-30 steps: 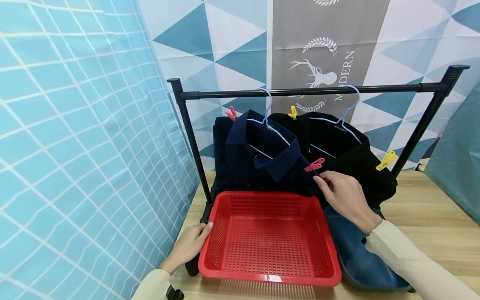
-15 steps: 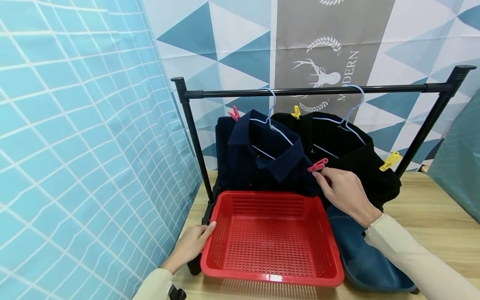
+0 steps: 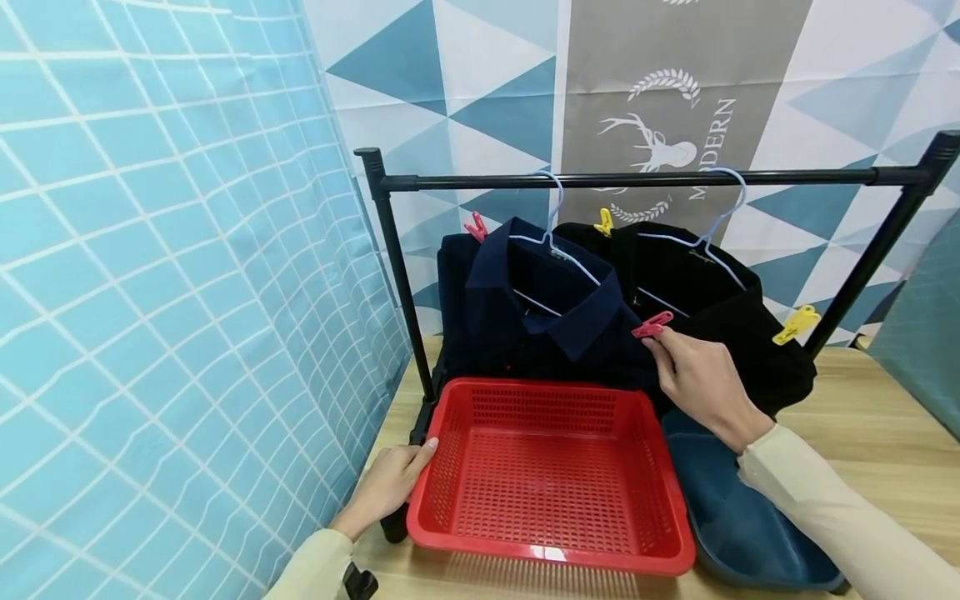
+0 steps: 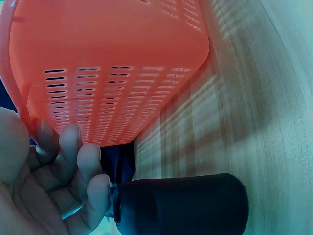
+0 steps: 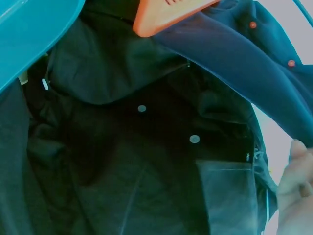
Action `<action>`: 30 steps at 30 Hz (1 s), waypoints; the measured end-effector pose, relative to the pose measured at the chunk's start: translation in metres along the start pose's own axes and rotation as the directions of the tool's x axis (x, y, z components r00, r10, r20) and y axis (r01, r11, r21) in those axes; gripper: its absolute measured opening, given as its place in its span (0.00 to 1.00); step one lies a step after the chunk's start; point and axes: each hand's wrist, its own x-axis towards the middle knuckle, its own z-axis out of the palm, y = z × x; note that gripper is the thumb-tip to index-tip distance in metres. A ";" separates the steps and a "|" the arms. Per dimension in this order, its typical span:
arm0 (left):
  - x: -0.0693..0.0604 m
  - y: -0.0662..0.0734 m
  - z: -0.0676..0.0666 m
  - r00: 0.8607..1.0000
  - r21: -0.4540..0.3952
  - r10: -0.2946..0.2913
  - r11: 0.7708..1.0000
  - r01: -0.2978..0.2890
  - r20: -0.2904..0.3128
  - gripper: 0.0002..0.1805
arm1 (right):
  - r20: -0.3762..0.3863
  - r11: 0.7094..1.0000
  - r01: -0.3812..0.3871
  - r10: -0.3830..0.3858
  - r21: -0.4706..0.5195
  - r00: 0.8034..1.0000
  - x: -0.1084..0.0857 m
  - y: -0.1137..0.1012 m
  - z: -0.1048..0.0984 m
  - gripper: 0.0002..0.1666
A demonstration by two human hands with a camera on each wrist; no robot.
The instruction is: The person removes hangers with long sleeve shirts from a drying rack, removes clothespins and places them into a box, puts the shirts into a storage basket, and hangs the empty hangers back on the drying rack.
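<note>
A navy collared shirt (image 3: 600, 321) hangs on a light-blue hanger (image 3: 551, 243). One pink clothespin (image 3: 652, 324) sits on its right shoulder, and my right hand (image 3: 705, 379) pinches that clothespin with thumb and fingertips. In the right wrist view the right hand (image 5: 296, 188) shows only at the edge, beside the navy cloth (image 5: 244, 58), and the clothespin is out of sight. My left hand (image 3: 390, 483) grips the left rim of a red perforated basket (image 3: 551, 558), thumb on top. Its curled fingers (image 4: 88, 164) lie against the basket's outer wall (image 4: 107, 44).
Beside the navy shirt hangs a black shirt (image 3: 750, 342) with yellow clothespins (image 3: 797, 325). A second pink clothespin (image 3: 476, 226) is on the navy shirt's left shoulder. The black rack (image 3: 480, 182) stands on a wooden table (image 3: 862, 417). A dark-blue basin (image 3: 750, 525) lies right of the basket.
My right hand has moved from the navy shirt's shoulder edge up to the pink clothespin. The head view has turned slightly left. My left hand keeps its place on the basket rim.
</note>
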 end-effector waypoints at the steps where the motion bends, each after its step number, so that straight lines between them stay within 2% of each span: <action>1: 0.000 0.001 0.000 1.000 -0.002 0.004 1.000 -0.004 0.000 0.36 | -0.021 1.000 0.013 -0.013 -0.003 1.000 0.000 0.001 -0.001 0.05; 4: 0.000 0.003 0.001 1.000 0.008 0.024 1.000 -0.024 -0.002 0.35 | -0.081 0.999 0.041 -0.042 -0.009 0.996 0.000 0.005 -0.003 0.04; 9: -0.001 0.006 0.003 1.000 0.029 0.023 0.999 -0.023 -0.020 0.34 | -0.122 0.998 0.056 -0.059 -0.029 0.991 0.003 0.008 -0.011 0.03; 16: 0.001 0.007 0.005 0.996 0.020 -0.032 0.999 0.034 -0.087 0.31 | -0.166 0.996 0.067 -0.076 -0.054 0.983 0.007 0.012 -0.023 0.14; 23: -0.001 0.007 0.007 0.988 -0.056 -0.110 0.993 0.105 -0.112 0.29 | -0.228 0.997 0.056 -0.069 -0.061 0.971 0.007 0.015 -0.033 0.25; 30: -0.003 0.008 0.007 0.983 -0.077 -0.125 0.990 0.115 -0.137 0.29 | -0.237 0.996 0.040 -0.058 -0.082 0.970 0.003 0.013 -0.044 0.30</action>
